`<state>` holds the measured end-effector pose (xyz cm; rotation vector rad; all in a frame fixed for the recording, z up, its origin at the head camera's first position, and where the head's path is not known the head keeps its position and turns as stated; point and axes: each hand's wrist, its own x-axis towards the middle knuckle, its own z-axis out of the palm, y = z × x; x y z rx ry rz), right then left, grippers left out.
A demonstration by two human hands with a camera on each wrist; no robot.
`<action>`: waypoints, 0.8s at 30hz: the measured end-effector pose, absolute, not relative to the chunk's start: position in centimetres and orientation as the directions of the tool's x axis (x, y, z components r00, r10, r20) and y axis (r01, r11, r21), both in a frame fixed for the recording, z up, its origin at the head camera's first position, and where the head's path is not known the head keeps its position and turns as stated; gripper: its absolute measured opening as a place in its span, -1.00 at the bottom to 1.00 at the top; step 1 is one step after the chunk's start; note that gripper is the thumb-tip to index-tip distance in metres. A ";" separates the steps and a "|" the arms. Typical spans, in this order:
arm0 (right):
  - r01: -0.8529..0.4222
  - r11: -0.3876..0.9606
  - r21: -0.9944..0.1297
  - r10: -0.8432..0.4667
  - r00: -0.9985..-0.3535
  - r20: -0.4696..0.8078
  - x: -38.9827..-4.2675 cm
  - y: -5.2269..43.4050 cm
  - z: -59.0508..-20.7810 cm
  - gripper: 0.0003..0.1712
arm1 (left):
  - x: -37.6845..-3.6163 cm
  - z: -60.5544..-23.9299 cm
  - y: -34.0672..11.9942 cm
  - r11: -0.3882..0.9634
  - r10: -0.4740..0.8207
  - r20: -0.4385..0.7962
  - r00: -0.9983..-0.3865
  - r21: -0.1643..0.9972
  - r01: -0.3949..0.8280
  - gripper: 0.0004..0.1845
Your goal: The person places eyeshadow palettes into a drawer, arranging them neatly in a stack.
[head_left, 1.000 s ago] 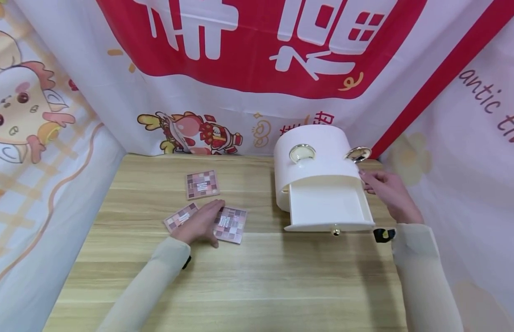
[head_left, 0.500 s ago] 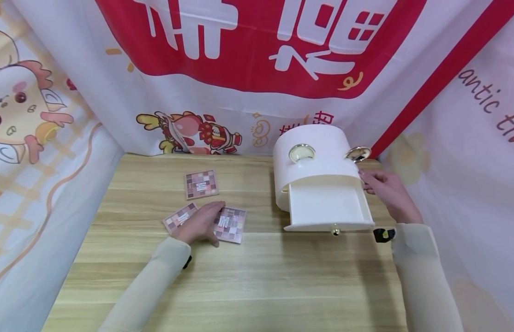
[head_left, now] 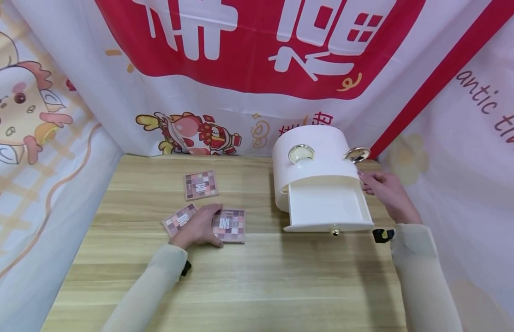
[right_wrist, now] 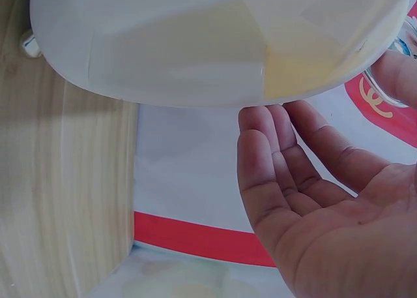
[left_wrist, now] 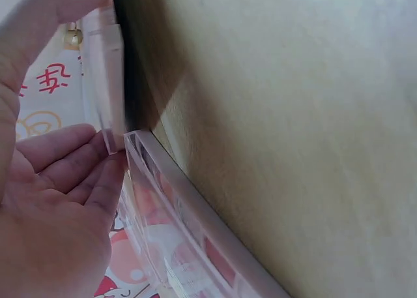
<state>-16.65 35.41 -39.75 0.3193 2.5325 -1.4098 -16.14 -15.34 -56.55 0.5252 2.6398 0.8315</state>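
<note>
Just left of the table's (head_left: 248, 276) middle, the left hand (head_left: 197, 227) grips a pink checkered eyeshadow palette (head_left: 230, 225), fingers along its far edge and thumb at its near edge; the left wrist view shows the palette's clear edge tipped up off the wood between thumb and fingers (left_wrist: 62, 164). A second palette (head_left: 179, 219) lies touching the hand at its 9 o'clock, partly under the knuckles. A third palette (head_left: 200, 184) lies flat at 12 o'clock from the hand, apart from the other two.

At 3 o'clock from the held palette stands a white rounded storage box (head_left: 313, 159) with two gold-rimmed discs on top. Its lower drawer (head_left: 325, 207) is pulled out toward the person, a small gold knob (head_left: 334, 232) at its front. The right hand (head_left: 385, 193) rests at the box's right side, at its 3 o'clock, fingers straight and relaxed with the tips against the white wall, holding nothing. Both arms wear pale sleeves. Printed red-and-white banners hang behind and on both sides of the table.
</note>
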 end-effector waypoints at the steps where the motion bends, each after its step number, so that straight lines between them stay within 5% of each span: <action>1: 0.296 0.516 -0.804 0.079 -0.951 -0.299 -16.6 35.4 -39.7 -0.06 | -16.1 -56.6 -15.3 0.759 0.425 -0.191 -0.885 0.607 0.234 0.38; 24: 0.265 0.487 -0.832 0.072 -0.962 -0.265 -16.8 35.8 -40.3 -0.15 | -15.5 -50.6 -14.3 0.657 0.375 -0.095 -0.922 0.728 0.193 0.30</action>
